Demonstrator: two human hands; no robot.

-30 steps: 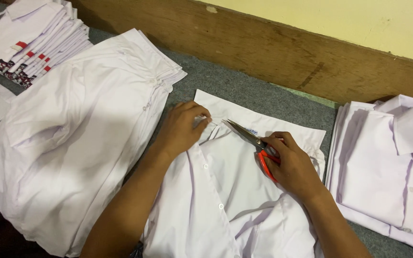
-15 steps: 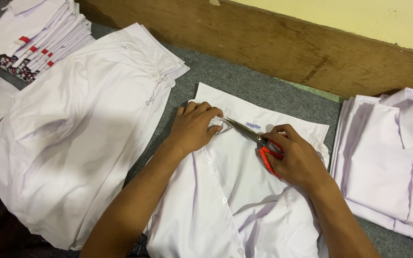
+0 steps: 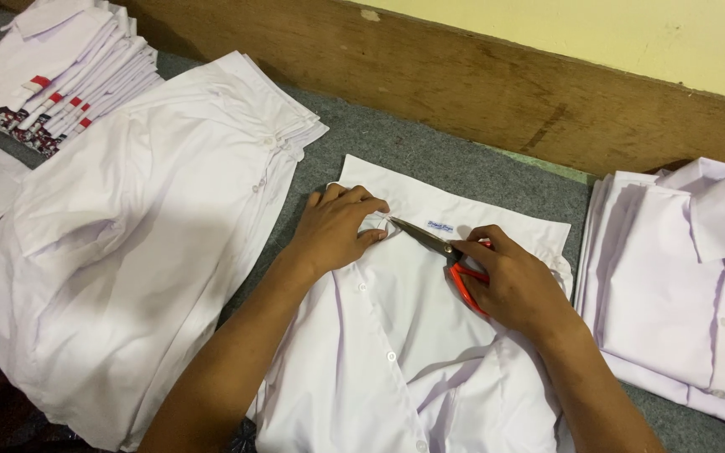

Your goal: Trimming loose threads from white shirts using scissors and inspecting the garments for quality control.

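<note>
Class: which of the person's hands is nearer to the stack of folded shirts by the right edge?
Right. The right hand, holding scissors, is beside the stack; the left hand is farther off, on the collar.

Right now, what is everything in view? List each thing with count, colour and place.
shirt being worked on: one, white, centre, collar away from the person
scissors: one, red handles, tips at the collar
unfolded shirt pile: one, white, left
folded shirt stack: one, white, right
stack with red marks: one, white, top left
table cover: grey
board: brown, behind the table
left hand: pressing the collar
right hand: holding the scissors
</note>
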